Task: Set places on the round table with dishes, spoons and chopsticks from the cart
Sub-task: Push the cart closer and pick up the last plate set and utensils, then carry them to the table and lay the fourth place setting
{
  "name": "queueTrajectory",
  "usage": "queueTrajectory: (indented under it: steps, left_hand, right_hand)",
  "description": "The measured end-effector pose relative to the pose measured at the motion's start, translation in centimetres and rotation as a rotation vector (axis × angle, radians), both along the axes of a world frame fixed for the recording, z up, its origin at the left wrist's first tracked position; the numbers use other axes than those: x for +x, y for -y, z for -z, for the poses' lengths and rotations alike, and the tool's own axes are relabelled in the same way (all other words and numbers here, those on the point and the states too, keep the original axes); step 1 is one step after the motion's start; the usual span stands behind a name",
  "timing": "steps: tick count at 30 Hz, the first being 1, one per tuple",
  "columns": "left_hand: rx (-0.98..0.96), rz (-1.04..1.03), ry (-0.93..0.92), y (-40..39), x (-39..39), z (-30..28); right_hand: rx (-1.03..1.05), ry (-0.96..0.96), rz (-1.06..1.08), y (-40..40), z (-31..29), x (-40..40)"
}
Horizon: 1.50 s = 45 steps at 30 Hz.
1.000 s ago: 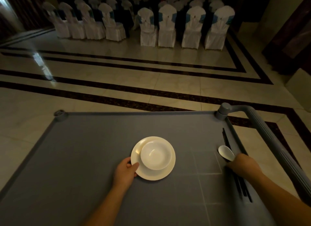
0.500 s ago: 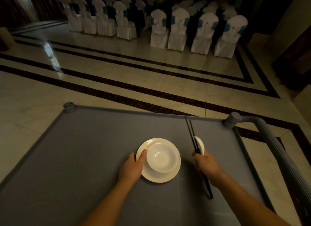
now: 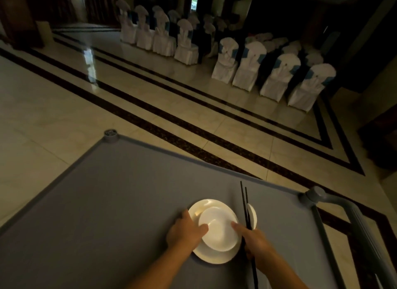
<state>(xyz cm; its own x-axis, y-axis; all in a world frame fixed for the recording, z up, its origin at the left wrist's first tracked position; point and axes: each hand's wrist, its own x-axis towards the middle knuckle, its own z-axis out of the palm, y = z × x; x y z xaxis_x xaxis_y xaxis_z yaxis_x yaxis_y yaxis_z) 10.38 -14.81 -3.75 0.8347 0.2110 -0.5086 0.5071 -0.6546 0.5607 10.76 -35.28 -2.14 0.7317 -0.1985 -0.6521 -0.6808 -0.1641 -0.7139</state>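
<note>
This is a banquet hall, dim and out of service hours. Rows of chairs [image 3: 247,62] in white fitted covers with blue sashes stand packed together along the far side, stored rather than set round tables. The floor [image 3: 64,121] is wide polished cream stone with dark inlaid border bands running across it, glossy enough to mirror light from a doorway. Heavy dark curtains [image 3: 94,4] hang at the back. In front stands a grey service cart [image 3: 107,202] with a ribbed push handle [image 3: 363,222].
</note>
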Motion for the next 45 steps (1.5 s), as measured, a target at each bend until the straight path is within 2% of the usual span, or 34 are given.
queueTrajectory:
  steps: [3, 5, 9, 12, 15, 22, 29, 38, 45]
  left_hand:
    - [-0.067, -0.036, -0.001, 0.0, -0.3, 0.0]
    - [-0.200, -0.098, 0.032, -0.2, -0.5, 0.1]
    - [-0.608, -0.399, 0.112, -0.4, -0.9, -0.5]
    - [-0.743, -0.603, 0.182, -1.5, -1.6, -1.3]
    - [-0.801, -0.717, 0.250, -3.2, -2.2, -2.3]
    - [-0.697, -0.931, 0.494, -6.6, -6.5, -5.2]
    - [-0.562, -1.226, 0.688, -9.0, -18.7, -8.7]
    - [-0.400, -1.732, 0.946, -7.3, -40.9, -12.0]
    - [-0.224, -2.042, 1.094, 1.8, -59.2, -12.9]
  right_hand:
    - [-0.001, -0.051, -0.006, 0.4, 0.0, 0.0]
    - [0.020, -0.087, -0.010, 0.3, 0.0, 0.0]
    - [0.046, -0.089, -0.077, -1.0, 0.0, 0.9]
    - [0.084, -0.081, -0.206, -2.8, -1.0, 2.1]
    - [0.114, -0.070, -0.320, -5.1, -2.2, 3.7]
    - [0.185, 0.024, -0.582, -11.0, -3.6, 4.3]
    - [0.324, 0.036, -0.947, -18.2, -5.9, -3.0]
    - [0.436, 0.099, -1.478, -26.5, -9.7, -21.5]
    - [0.508, 0.006, -1.844, -24.8, -10.9, -40.5]
